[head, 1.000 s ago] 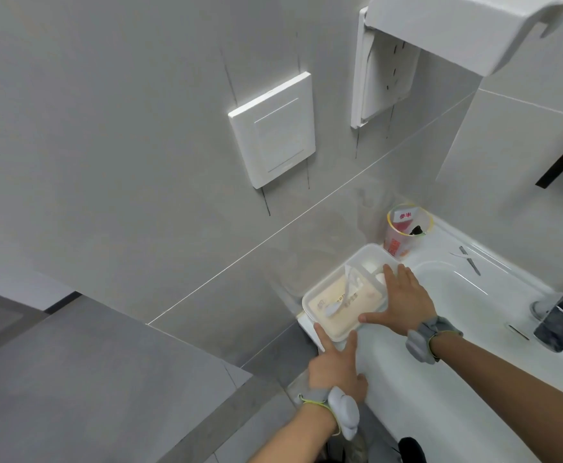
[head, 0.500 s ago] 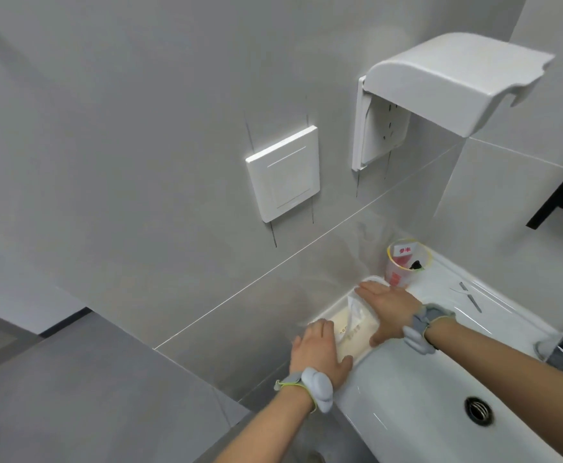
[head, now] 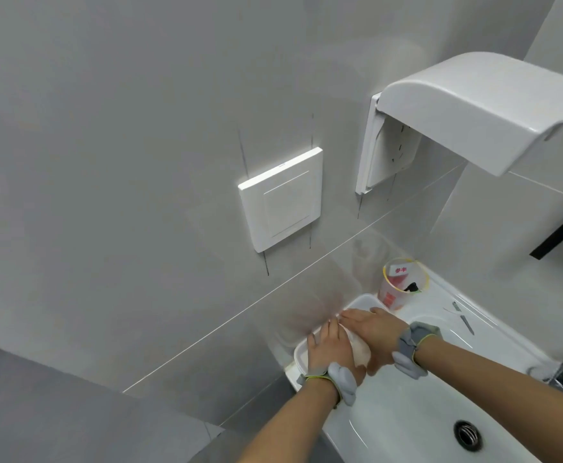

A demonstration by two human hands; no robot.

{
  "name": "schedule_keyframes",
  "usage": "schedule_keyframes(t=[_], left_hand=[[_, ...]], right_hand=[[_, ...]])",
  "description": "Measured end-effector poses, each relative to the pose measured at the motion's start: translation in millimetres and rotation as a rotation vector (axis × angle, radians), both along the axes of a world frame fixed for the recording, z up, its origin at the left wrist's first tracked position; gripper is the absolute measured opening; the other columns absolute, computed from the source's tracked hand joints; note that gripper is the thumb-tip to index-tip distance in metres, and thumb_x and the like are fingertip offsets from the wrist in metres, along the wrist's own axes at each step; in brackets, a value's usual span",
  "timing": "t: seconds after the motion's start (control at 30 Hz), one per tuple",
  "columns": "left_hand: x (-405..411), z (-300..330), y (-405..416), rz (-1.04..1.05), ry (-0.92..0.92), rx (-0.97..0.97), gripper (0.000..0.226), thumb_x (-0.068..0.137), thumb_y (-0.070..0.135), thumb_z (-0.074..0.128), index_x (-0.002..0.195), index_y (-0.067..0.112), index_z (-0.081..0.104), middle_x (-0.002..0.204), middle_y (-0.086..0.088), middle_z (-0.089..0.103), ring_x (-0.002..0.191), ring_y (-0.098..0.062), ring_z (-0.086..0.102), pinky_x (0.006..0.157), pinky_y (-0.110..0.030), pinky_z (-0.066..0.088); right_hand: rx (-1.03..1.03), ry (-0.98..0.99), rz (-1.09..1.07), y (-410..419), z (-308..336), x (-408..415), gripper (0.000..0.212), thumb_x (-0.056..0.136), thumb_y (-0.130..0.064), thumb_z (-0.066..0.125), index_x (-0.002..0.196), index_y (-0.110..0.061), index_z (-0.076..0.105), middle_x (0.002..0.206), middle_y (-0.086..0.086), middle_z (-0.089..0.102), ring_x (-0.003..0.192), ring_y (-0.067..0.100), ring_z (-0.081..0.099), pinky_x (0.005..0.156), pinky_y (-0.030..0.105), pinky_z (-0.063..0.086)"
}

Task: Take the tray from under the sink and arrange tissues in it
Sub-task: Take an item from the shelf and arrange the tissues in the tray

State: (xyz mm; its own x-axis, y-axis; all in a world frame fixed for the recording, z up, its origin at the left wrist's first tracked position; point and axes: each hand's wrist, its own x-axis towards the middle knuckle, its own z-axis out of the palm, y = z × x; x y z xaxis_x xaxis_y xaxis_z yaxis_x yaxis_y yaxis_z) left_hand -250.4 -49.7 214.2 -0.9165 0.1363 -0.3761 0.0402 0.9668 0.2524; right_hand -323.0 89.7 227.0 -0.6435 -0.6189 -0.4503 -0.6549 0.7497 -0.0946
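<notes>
The fingers [head: 320, 332] of the left hand [head: 330, 349] lie straight and flat, pressing down on the pale tissues [head: 360, 350] inside the tray [head: 302, 357]. They are not curled around anything. The fingers [head: 352, 316] of the right hand [head: 375, 332] are also stretched out and flat on the same tissues, just beside the left hand, with the fingertips pointing toward the wall. The two hands are touching or almost touching; which one cannot be told. Only a small part of the tissues shows between them.

The tray is a white shallow container with rounded corners. It sits on the left corner of the white sink [head: 407, 419], against the grey tiled wall [head: 139, 162]. Its rim is visible at the near left corner and at the far end beyond the right hand.

Each wrist carries a grey band: the left wristband [head: 342, 379] and the right wristband [head: 414, 349].

Just behind the tray stands a clear plastic cup [head: 404, 285] with a yellow rim and red print, holding a small packet. On the back ledge of the sink lies a thin metal tool [head: 464, 317]. The drain [head: 469, 436] is at the bottom right. On the wall are a white square switch plate [head: 282, 198] and a white dispenser [head: 474, 111] with its cover lifted up.
</notes>
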Motion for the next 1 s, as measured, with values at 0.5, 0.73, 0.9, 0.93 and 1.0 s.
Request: schedule_keyframes(t=[0.5, 0.73, 0.9, 0.93, 1.0], left_hand=[[0.2, -4.1, -4.0, -0.014, 0.024, -0.029, 0.098, 0.082, 0.061, 0.051, 0.154, 0.01, 0.01, 0.162, -0.004, 0.012, 0.149, -0.019, 0.01, 0.115, -0.045, 0.017], [35.6, -8.6, -32.2, 0.046, 0.013, 0.045, 0.1, 0.084, 0.059, 0.053, 0.156, 0.012, 0.002, 0.165, -0.002, 0.002, 0.151, -0.019, 0.002, 0.121, -0.042, 0.007], [57.3, -10.0, -46.5, 0.099, 0.001, 0.067, 0.099, 0.086, 0.058, 0.05, 0.156, 0.013, -0.004, 0.165, 0.001, -0.006, 0.152, -0.017, -0.004, 0.122, -0.043, 0.007], [61.7, -10.4, -47.8, 0.114, -0.002, 0.069, 0.098, 0.087, 0.057, 0.049, 0.156, 0.013, -0.005, 0.165, 0.001, -0.007, 0.151, -0.016, -0.005, 0.122, -0.043, 0.007], [67.8, -11.5, -48.7, 0.145, 0.006, 0.076, 0.097, 0.088, 0.058, 0.047, 0.156, 0.013, -0.005, 0.165, 0.001, -0.008, 0.151, -0.016, -0.006, 0.122, -0.043, 0.007]], right_hand=[[-0.061, -0.012, -0.094, 9.8, 4.7, 1.9, 0.123, 0.052, -0.056, 0.083, 0.154, -0.035, 0.016, 0.159, -0.017, 0.022, 0.147, 0.007, 0.017, 0.118, 0.044, 0.018], [-0.014, 0.017, -0.14, 7.9, 4.9, 7.8, 0.13, 0.046, -0.062, 0.081, 0.152, -0.025, 0.016, 0.16, 0.002, 0.019, 0.148, 0.025, 0.018, 0.117, 0.042, 0.025], [0.05, -0.004, -0.251, 9.0, 12.9, 7.2, 0.136, 0.052, -0.065, 0.082, 0.155, -0.016, 0.008, 0.162, 0.016, 0.006, 0.151, 0.034, 0.003, 0.12, 0.04, 0.018], [0.037, -0.018, -0.273, 8.4, 12.6, 9.2, 0.136, 0.052, -0.065, 0.083, 0.155, -0.016, 0.008, 0.162, 0.016, 0.008, 0.15, 0.034, 0.005, 0.12, 0.039, 0.021], [-0.002, -0.034, -0.319, 9.4, 12.0, 11.1, 0.139, 0.051, -0.064, 0.084, 0.155, -0.016, 0.005, 0.161, 0.018, 0.009, 0.15, 0.033, 0.009, 0.118, 0.037, 0.027]])
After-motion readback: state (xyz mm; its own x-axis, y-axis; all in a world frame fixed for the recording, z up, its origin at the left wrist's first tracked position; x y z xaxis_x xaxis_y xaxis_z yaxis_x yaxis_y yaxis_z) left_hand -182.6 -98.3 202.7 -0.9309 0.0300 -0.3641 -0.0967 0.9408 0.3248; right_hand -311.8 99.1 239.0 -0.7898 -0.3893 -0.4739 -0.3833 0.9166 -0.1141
